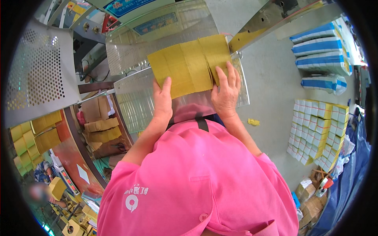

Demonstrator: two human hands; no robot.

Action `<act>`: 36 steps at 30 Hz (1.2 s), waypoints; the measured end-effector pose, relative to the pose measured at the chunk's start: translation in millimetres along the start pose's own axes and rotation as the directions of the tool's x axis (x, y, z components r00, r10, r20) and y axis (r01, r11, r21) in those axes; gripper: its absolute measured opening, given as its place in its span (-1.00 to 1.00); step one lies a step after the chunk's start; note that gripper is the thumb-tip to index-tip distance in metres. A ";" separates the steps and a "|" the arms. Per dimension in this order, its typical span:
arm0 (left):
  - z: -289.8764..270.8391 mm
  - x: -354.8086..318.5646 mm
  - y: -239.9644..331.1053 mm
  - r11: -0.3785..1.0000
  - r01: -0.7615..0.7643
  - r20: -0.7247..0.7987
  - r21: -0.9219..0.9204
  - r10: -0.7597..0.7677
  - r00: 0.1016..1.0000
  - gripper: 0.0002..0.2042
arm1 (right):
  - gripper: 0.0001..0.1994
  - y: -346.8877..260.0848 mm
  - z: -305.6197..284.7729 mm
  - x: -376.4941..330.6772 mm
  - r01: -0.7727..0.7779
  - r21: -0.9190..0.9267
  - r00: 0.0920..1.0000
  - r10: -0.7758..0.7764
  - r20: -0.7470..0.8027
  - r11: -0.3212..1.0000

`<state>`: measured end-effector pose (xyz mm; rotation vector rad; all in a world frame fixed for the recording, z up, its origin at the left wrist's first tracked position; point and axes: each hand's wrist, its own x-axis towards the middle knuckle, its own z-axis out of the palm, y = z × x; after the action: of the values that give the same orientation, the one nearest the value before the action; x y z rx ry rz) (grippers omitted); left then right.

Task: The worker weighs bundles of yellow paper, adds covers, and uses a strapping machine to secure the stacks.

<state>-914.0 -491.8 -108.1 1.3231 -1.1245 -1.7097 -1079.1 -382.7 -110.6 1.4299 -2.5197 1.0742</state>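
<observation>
Yellow paper sheets (183, 67) lie in a wide, ridged stack across a shiny metal tray (138, 104). A dark gap splits off the right-hand part of the stack. My left hand (162, 98) grips the near left edge, its thumb along the front and its other fingers partly hidden by the paper. At the right part, my right hand (226, 90) has its fingers over the sheets and its thumb at the near edge beside the gap, holding that end.
Behind the stack is a clear guard (165, 31); a perforated metal panel (43, 70) stands left. A metal beam (271, 21) slants at upper right. White-and-yellow bundles (311, 128) and blue-and-white packs (321, 47) are piled right. Another person (41, 192) sits at lower left.
</observation>
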 end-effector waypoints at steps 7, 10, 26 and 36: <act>8.5 -0.6 -3.0 1.000 0.001 -0.004 -0.030 -0.001 1.000 -0.51 | -0.38 1.5 0.8 1.0 0.008 -0.002 1.000 -0.008 0.004 1.000; 9.6 0.5 -3.5 1.000 0.003 0.008 -0.022 -0.003 1.000 -0.51 | -0.36 1.7 -1.5 2.2 0.013 0.003 1.000 -0.013 0.021 1.000; -25.3 33.8 16.7 0.977 0.211 0.083 -0.017 -0.209 0.974 -0.39 | -0.58 67.6 -41.0 43.7 -0.613 0.638 0.790 0.366 0.491 0.467; -25.7 44.8 10.0 0.874 0.351 0.183 -0.337 -0.305 0.935 -0.38 | -0.45 63.8 -24.6 63.4 -0.696 0.403 0.683 0.375 0.627 0.594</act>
<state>-899.9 -541.4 -118.2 1.2296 -0.6173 -2.1530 -1171.4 -393.7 -103.5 1.0652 -3.3210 2.0558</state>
